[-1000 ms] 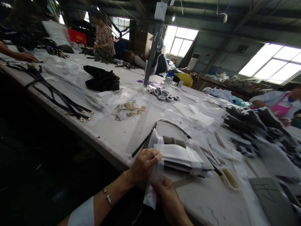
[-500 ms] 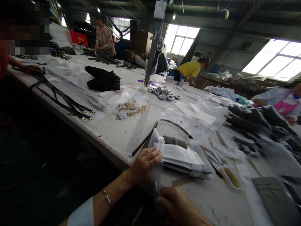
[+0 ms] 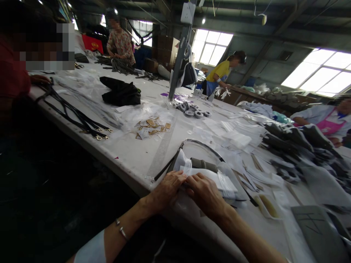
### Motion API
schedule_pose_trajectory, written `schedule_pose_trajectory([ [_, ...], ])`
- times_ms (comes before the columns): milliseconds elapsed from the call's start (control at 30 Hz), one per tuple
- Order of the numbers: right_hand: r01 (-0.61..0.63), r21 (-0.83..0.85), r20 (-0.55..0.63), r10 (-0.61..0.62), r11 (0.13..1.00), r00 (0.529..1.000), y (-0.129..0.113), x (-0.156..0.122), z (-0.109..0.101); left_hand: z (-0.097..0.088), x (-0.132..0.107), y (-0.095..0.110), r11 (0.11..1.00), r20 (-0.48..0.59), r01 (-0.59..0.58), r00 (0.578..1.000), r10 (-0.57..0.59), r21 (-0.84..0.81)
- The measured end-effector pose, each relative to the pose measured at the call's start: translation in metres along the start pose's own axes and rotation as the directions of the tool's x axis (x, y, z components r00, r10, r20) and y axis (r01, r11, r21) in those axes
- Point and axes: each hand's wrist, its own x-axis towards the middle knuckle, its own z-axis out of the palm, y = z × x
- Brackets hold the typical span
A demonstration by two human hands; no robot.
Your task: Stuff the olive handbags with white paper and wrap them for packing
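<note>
A dark handbag with a curved strap lies at the table's near edge, bundled in white wrapping sheet and bands of clear plastic. My left hand grips its near left side, fingers together over the wrapping and thumb hidden. Beside it, my right hand has its fingers bent against the same near edge, nearly touching the left fingertips. A clear plastic strip runs under both hands; its end is hidden by the right fingers.
Black straps with gold clips lie on the left, near small tags. Tape rolls sit by a metal post. A tape-like roll and dark pieces lie right. Several co-workers stand around the table.
My right hand has moved up from below the table edge to the bag, bringing the plastic strip against it. My left hand stays on the bag. The co-worker on the left has leaned in.
</note>
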Motion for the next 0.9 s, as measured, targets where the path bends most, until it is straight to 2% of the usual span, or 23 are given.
schedule_pose_trajectory([
  [100, 0.076, -0.179, -0.005, -0.079, 0.981, 0.997, -0.007, -0.001, -0.003, -0.017, 0.005, 0.003, 0.993, 0.087, 0.059, 0.995, -0.050, -0.102],
  [200, 0.124, -0.259, 0.009, -0.126, 0.958, 0.992, -0.013, 0.001, -0.006, -0.023, 0.008, 0.002, 0.987, 0.087, 0.115, 0.991, -0.105, -0.115],
  [333, 0.138, -0.291, -0.026, -0.152, 0.947, 0.988, -0.012, 0.006, 0.001, -0.009, 0.008, -0.006, 0.991, -0.036, 0.092, 0.995, -0.096, -0.100],
  [467, 0.133, -0.307, -0.089, -0.167, 0.942, 0.982, -0.003, 0.006, 0.015, 0.002, 0.011, -0.008, 0.991, -0.097, 0.099, 0.989, -0.108, -0.087],
  [600, 0.118, -0.190, -0.179, -0.152, 0.975, 0.972, 0.011, 0.003, 0.023, 0.002, 0.016, -0.006, 0.995, -0.148, 0.086, 0.985, -0.094, -0.057],
  [700, 0.124, 0.034, -0.231, -0.113, 0.992, 0.966, 0.020, -0.006, 0.016, 0.001, 0.017, -0.005, 0.997, -0.151, 0.065, 0.986, -0.070, -0.035],
  [767, 0.146, 0.180, -0.282, -0.091, 0.973, 0.955, 0.020, -0.019, 0.009, 0.001, 0.017, -0.004, 0.998, -0.144, 0.061, 0.987, -0.064, -0.029],
  [833, 0.212, 0.240, -0.296, -0.137, 0.947, 0.945, 0.014, -0.036, 0.004, 0.002, 0.016, -0.003, 0.998, -0.136, 0.062, 0.989, -0.065, -0.028],
  [900, 0.287, 0.199, -0.261, -0.231, 0.937, 0.937, 0.004, -0.053, 0.005, 0.002, 0.015, -0.002, 0.998, -0.133, 0.058, 0.989, -0.062, -0.027],
])
